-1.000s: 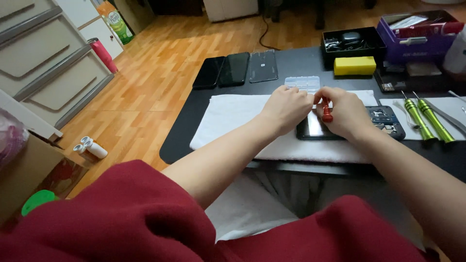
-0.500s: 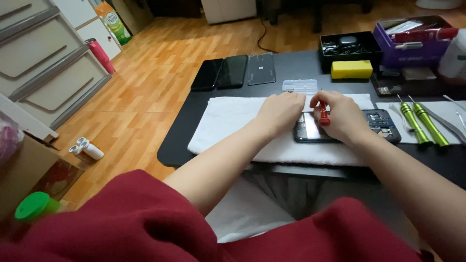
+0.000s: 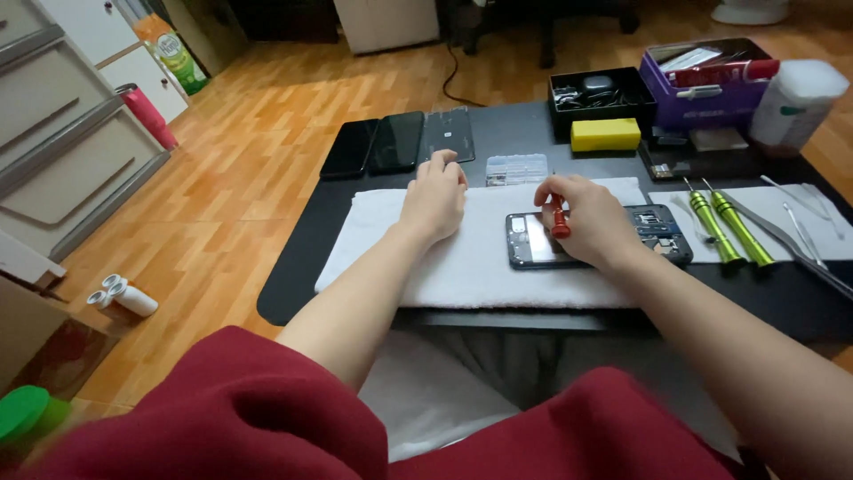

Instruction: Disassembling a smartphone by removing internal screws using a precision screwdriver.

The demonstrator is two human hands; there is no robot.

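Note:
An opened phone [image 3: 533,242] lies on a white towel [image 3: 426,258] spread over a low black table [image 3: 293,276]. My right hand [image 3: 593,222] rests over the phone's middle and grips a small red-handled screwdriver [image 3: 559,220], held upright with its tip on the phone. My left hand [image 3: 435,196] lies palm down on the towel's far edge, to the left of the phone, fingers loosely curled and holding nothing. A small clear parts box [image 3: 517,168] sits just beyond the towel between both hands.
Three dark phones and panels [image 3: 395,142] lie at the table's far left. Two green screwdrivers [image 3: 729,228], tweezers and a metal tool [image 3: 782,240] rest on a white sheet at right. A yellow block [image 3: 605,134], black tray [image 3: 600,93], purple box [image 3: 706,84] and white bottle [image 3: 795,102] stand behind.
My left hand has left the phone and moved left and away to the towel's far edge. The right hand stays on the phone with the red screwdriver.

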